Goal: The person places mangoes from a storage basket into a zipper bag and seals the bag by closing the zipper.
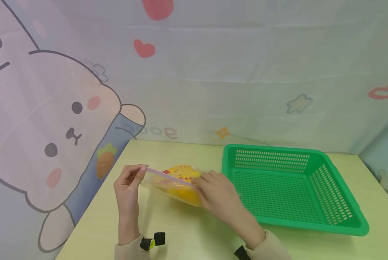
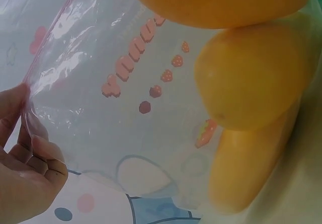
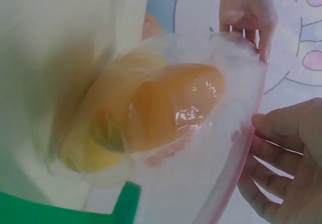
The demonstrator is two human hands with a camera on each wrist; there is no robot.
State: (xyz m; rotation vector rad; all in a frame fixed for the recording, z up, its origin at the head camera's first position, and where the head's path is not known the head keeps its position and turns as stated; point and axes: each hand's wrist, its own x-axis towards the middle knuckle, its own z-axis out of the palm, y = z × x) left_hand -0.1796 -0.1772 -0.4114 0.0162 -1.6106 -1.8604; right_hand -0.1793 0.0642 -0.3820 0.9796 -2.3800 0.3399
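A clear zip bag (image 1: 163, 180) with a pink strip (image 1: 166, 176) and printed letters is held over the table. My left hand (image 1: 129, 180) pinches the strip's left end between thumb and fingers. Farther right along it, my right hand (image 1: 218, 195) pinches the strip, its back hiding part of the bag. Inside, the left wrist view shows an orange fruit (image 2: 221, 2), a rounder yellow fruit (image 2: 251, 78) and a longer yellow fruit (image 2: 251, 168); their exact kind is unclear. Whether the strip is sealed cannot be told.
A green plastic basket (image 1: 278, 195) with slotted walls stands on the pale table (image 1: 177, 240), just right of my right hand. Behind the table hangs a printed cloth (image 1: 213, 72) with a cartoon rabbit. Black straps (image 1: 153, 241) sit at my wrists.
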